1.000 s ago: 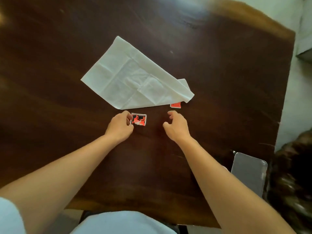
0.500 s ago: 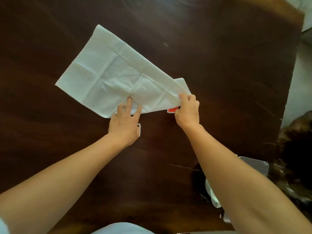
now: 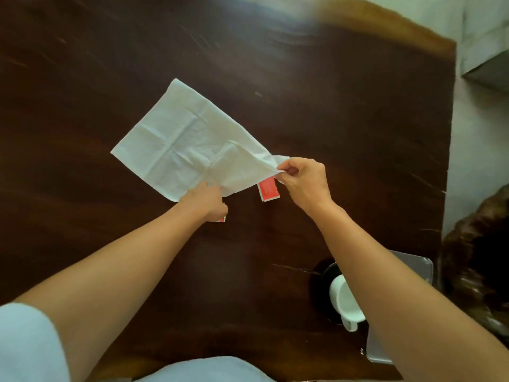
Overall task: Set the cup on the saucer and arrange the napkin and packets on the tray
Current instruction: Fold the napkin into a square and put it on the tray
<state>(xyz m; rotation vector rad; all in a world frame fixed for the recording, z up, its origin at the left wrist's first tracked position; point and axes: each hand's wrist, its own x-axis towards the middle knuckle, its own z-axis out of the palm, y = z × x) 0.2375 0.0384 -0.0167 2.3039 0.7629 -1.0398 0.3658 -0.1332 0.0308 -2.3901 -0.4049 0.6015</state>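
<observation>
The right hand pinches the napkin's near right corner between thumb and fingertips and holds it raised off the bench. The left hand rests on the napkin's near edge, fingers curled; whether it grips the paper or only presses it I cannot tell. A red packet lies just under the lifted corner, and a second packet peeks from beneath the left hand.

To fold well, I would keep the left hand anchoring the edge while the right draws its corner across evenly, since the thin sheet tears and skews easily.

The napkin is white, soft, creased in a grid. The bench is dark glossy wood. Near right, a white cup sits on a dark saucer beside a grey tray, partly hidden by the forearm.
</observation>
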